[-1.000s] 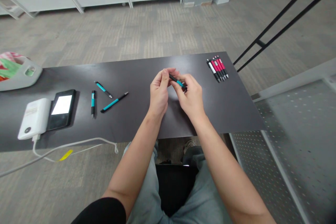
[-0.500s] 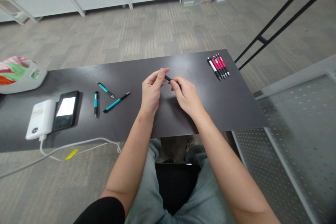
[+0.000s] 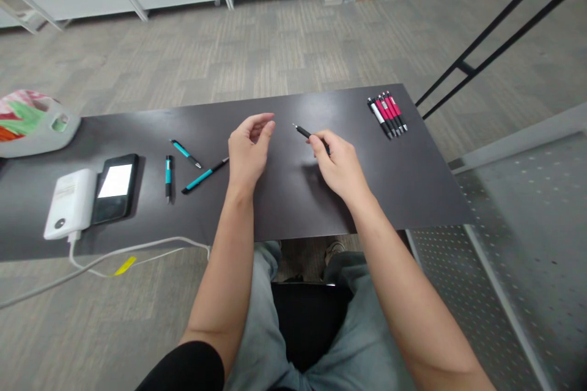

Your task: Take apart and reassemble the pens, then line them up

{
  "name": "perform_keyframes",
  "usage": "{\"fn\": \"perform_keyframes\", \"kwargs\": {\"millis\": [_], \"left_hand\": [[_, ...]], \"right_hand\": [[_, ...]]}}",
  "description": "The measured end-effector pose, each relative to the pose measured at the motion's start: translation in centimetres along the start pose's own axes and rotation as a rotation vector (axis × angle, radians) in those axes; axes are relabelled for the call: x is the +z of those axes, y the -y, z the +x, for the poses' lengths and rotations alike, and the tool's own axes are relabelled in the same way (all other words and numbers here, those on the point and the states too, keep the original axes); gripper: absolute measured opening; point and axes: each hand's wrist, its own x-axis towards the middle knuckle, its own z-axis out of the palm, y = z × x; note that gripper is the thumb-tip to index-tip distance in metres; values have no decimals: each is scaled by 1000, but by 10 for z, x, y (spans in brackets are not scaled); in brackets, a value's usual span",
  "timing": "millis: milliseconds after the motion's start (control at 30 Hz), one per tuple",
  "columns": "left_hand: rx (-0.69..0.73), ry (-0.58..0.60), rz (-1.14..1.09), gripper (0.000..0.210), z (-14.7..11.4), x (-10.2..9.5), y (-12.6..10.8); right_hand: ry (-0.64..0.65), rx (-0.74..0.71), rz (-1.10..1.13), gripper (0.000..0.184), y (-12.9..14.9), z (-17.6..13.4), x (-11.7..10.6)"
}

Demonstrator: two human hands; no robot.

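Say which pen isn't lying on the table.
The pen in the right grip, black where it shows and raised above the table. The three blue pens and the row of white and red pens all lie on it.

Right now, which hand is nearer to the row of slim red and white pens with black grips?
Right: the right hand, holding a slim black-gripped pen, is left of the row of pens and nearer the person. The left hand is farther left, near turquoise-and-black pens.
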Motion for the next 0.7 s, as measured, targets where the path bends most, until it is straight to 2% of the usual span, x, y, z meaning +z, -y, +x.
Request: {"fn": "perform_keyframes", "kwargs": {"millis": [67,167,267,400,500,567,633,700], "left_hand": [[-26,85,214,6,0,-10,5],[-44,210,501,8,-4,-16,13],[-62,233,595,7,-6,-18,21],[-119,220,556,7,-4,-20,28],[-150,206,523,22,-2,-25,24],[-112,184,476,33,-2,-26,16],[-38,200,304,32,-4,-24,3],[-14,290,-22,32,-8,-17,-11]], "right_hand": [[-1,9,-10,48,-5,-1,-5],[-16,11,-5,49,-11,0,-12],[-43,5,17,52,-14,1,-16],[-42,4,55,57,-15,3,-19],[18,12,121,58,-15,4,-20],[79,28,204,58,-14,3,-17],[161,61,327,59,-11,2,-12],[257,115,474,61,-3,-1,-7]]}}
